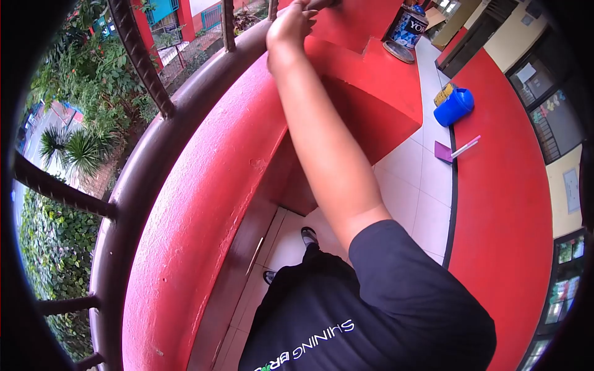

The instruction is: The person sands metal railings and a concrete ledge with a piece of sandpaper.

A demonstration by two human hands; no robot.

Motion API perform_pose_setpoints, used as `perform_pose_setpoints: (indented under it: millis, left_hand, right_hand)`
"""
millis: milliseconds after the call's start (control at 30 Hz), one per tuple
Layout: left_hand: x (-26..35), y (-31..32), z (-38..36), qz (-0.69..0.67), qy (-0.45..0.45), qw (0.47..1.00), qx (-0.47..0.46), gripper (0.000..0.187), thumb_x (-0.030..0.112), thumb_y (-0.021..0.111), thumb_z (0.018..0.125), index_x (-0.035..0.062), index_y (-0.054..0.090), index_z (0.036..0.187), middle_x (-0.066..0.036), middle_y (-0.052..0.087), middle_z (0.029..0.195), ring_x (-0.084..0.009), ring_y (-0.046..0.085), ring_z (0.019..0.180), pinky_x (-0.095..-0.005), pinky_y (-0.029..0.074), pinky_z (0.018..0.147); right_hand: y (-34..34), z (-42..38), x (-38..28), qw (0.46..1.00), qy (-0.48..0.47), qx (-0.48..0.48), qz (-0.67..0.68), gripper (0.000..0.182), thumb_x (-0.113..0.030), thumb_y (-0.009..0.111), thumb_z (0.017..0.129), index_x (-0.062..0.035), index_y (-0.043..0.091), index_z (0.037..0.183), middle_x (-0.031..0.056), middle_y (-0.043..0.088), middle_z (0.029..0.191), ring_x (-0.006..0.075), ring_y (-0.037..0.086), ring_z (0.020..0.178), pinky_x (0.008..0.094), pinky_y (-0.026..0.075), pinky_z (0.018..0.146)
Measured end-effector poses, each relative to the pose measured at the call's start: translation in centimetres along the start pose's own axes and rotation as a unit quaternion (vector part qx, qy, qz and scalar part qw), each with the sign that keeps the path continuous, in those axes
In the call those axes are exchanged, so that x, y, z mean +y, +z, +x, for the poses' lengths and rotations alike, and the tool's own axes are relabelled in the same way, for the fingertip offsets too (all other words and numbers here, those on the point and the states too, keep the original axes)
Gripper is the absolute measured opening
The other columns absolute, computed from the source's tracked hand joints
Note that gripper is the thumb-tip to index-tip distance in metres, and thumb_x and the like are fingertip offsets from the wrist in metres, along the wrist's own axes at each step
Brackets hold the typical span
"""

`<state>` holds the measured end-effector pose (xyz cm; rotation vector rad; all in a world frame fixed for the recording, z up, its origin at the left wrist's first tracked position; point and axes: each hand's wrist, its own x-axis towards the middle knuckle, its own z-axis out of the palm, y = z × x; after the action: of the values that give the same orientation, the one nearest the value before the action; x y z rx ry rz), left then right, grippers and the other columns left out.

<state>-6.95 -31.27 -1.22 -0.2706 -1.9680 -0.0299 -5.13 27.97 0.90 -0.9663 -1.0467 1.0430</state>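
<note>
Right hand [293, 28] is at the top edge of the head view, arm stretched out over the red ledge [204, 185]. We have it at the dark rail [213, 77], where the rail runs up against the outer side of the ledge. The rail passes right by the palm and fingers [307, 18], with the hand overlapping it in view. Fingers look part-bent and slightly spread, neither flat nor a tight fist. Contact with the rail looks likely, but we can't tell whether they grip it or just lie on it; the frame edge crops the hand. We see no loose object in the hand.

Left hand: out of view, so we can't tell its finger state or what it has hold of.

Around us: ribbed metal bars [139, 59] join the rail on its outer side, greenery [86, 93] beyond. On the other side of the arm, a blue bin [455, 108] sits on the pale tiled floor [402, 167] by the red wall [504, 191]. Purple dustpan [443, 152] is near the bin, well apart from the hand. A patterned container [408, 28] is farther up, beside the red structure.
</note>
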Motion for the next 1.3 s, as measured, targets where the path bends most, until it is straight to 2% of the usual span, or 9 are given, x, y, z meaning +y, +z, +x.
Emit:
perform_pose_setpoints:
  millis: [200, 333, 400, 467, 533, 867, 933, 1233, 1300]
  left_hand:
    - [-0.2, 0.4, -0.1, -0.003, 0.010, 1.000, 0.004, 0.070, 0.070, 0.032, 0.104, 0.0077, 0.063, 0.116, -0.011, 0.052, 0.100, -0.0346, 0.049, 0.092, -0.0527, 0.040, 0.088]
    - [-0.2, 0.4, 0.1, -0.013, 0.007, 1.000, 0.006, 0.071, 0.070, 0.033, 0.103, 0.0072, 0.064, 0.117, -0.011, 0.053, 0.098, -0.0344, 0.049, 0.091, -0.0525, 0.040, 0.087]
    - [0.6, -0.3, 0.3, -0.020, 0.003, 1.000, 0.009, 0.071, 0.070, 0.033, 0.104, 0.0070, 0.064, 0.117, -0.011, 0.052, 0.100, -0.0340, 0.049, 0.092, -0.0524, 0.039, 0.087]
    - [0.7, -0.5, 0.2, -0.008, -0.007, 1.000, -0.011, 0.072, 0.070, 0.031, 0.103, 0.0070, 0.062, 0.119, -0.011, 0.051, 0.101, -0.0335, 0.049, 0.095, -0.0524, 0.040, 0.088]
    - [0.8, -0.1, 0.1, -0.008, -0.007, 1.000, -0.011, 0.072, 0.070, 0.031, 0.104, 0.0071, 0.062, 0.120, -0.012, 0.051, 0.101, -0.0337, 0.049, 0.096, -0.0525, 0.040, 0.089]
    - [1.1, -0.9, 0.2, -0.027, -0.021, 0.999, -0.032, 0.069, 0.067, 0.032, 0.105, 0.0060, 0.059, 0.124, -0.013, 0.048, 0.102, -0.0367, 0.047, 0.101, -0.0551, 0.037, 0.093]
    - [1.0, -0.8, 0.2, -0.033, -0.019, 0.999, -0.035, 0.069, 0.067, 0.032, 0.105, 0.0055, 0.059, 0.124, -0.013, 0.048, 0.103, -0.0371, 0.046, 0.103, -0.0560, 0.037, 0.093]
    - [-0.4, 0.6, -0.8, -0.045, -0.073, 0.996, 0.003, 0.091, 0.079, 0.043, 0.095, 0.0018, 0.039, 0.142, -0.011, 0.049, 0.108, -0.0337, 0.046, 0.103, -0.0543, 0.033, 0.096]
    - [-1.1, 1.2, -1.7, -0.259, -0.150, 0.953, -0.043, 0.058, 0.037, 0.062, 0.105, 0.0027, 0.044, 0.148, -0.024, 0.041, 0.148, -0.0350, 0.039, 0.139, -0.0519, 0.026, 0.120]
  right_hand:
    - [-2.3, -10.4, -1.4, 0.949, 0.120, -0.275, 0.096, 0.104, -0.077, 0.021, 0.099, -0.0002, -0.009, 0.163, 0.0254, -0.016, 0.170, 0.0373, -0.005, 0.160, 0.0479, 0.002, 0.129]
    - [-1.5, -6.8, -4.7, 0.989, 0.077, -0.098, 0.083, 0.106, -0.076, 0.025, 0.099, 0.0023, -0.008, 0.162, 0.0291, -0.017, 0.168, 0.0384, -0.012, 0.159, 0.0480, 0.000, 0.128]
    - [-2.8, -0.8, -4.5, 0.923, 0.211, -0.200, 0.251, 0.101, -0.073, 0.026, 0.101, 0.0018, 0.003, 0.164, 0.0271, 0.010, 0.169, 0.0393, 0.029, 0.153, 0.0522, 0.029, 0.123]
    - [-3.3, -2.0, -6.2, 0.908, 0.277, -0.223, 0.224, 0.103, -0.077, 0.025, 0.099, -0.0014, 0.001, 0.165, 0.0281, 0.004, 0.170, 0.0392, 0.019, 0.157, 0.0518, 0.022, 0.126]
    - [-2.7, -5.3, -2.3, 0.951, 0.100, -0.258, 0.137, 0.108, -0.077, 0.024, 0.099, 0.0059, -0.009, 0.161, 0.0327, -0.018, 0.167, 0.0417, -0.015, 0.157, 0.0488, -0.001, 0.128]
    - [-0.5, -1.8, -1.7, 0.998, 0.022, 0.003, -0.051, 0.095, -0.071, 0.025, 0.102, 0.0017, 0.014, 0.163, 0.0360, 0.018, 0.165, 0.0421, 0.015, 0.157, 0.0551, 0.022, 0.126]
    - [-1.3, -8.2, -0.8, 0.984, -0.097, -0.149, 0.012, 0.097, -0.065, 0.021, 0.107, 0.0080, -0.015, 0.159, 0.0377, -0.019, 0.164, 0.0471, -0.018, 0.155, 0.0527, -0.005, 0.126]
    - [-3.5, -5.1, -1.5, 0.988, -0.060, -0.143, -0.017, 0.102, -0.071, 0.019, 0.104, 0.0091, -0.010, 0.159, 0.0339, -0.015, 0.166, 0.0420, -0.013, 0.157, 0.0500, -0.003, 0.128]
    - [-3.8, -7.4, -2.3, 0.978, -0.092, -0.187, 0.001, 0.105, -0.074, 0.020, 0.102, 0.0086, -0.013, 0.159, 0.0336, -0.019, 0.166, 0.0430, -0.014, 0.157, 0.0515, -0.003, 0.128]
